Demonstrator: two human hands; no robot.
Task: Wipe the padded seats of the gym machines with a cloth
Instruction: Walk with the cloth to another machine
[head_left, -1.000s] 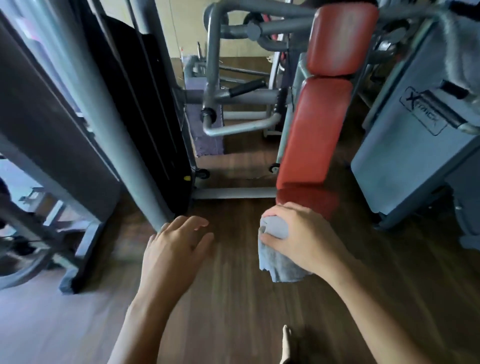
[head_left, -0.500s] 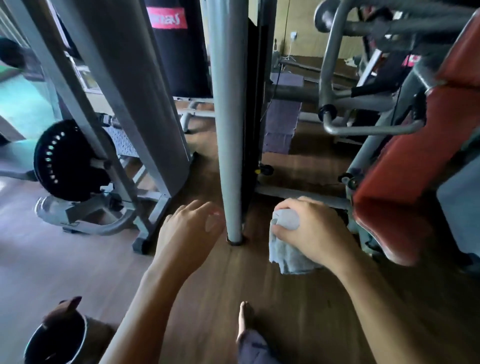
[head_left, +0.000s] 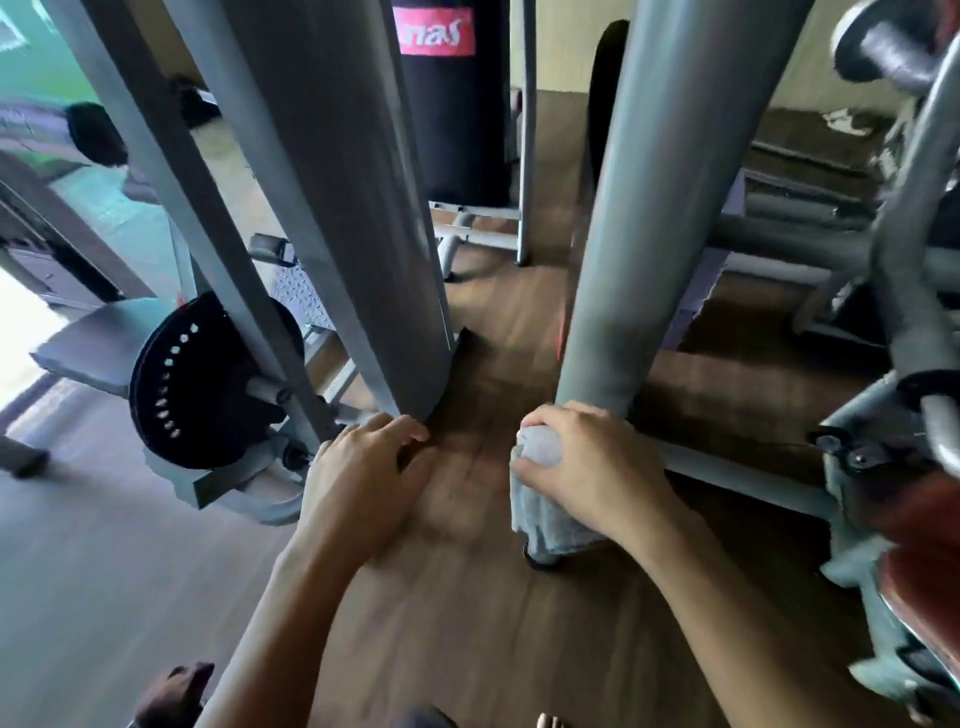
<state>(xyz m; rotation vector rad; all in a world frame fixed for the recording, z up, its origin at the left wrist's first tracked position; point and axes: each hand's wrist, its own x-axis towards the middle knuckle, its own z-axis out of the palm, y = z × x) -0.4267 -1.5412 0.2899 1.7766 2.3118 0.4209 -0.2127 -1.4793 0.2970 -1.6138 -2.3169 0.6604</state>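
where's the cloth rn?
Head view, right of centre: the cloth is bunched in the right hand, hanging in front of the foot of the grey post.

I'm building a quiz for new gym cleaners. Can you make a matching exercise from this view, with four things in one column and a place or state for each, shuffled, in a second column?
Things
1. cloth
2. left hand
3. punching bag
4. weight plate

Places or states
A. black with a red label, far centre
B. holds nothing, fingers relaxed
C. bunched in the right hand
D. black with pale dots, low on the left

Pairs: 1-C, 2-B, 3-A, 4-D
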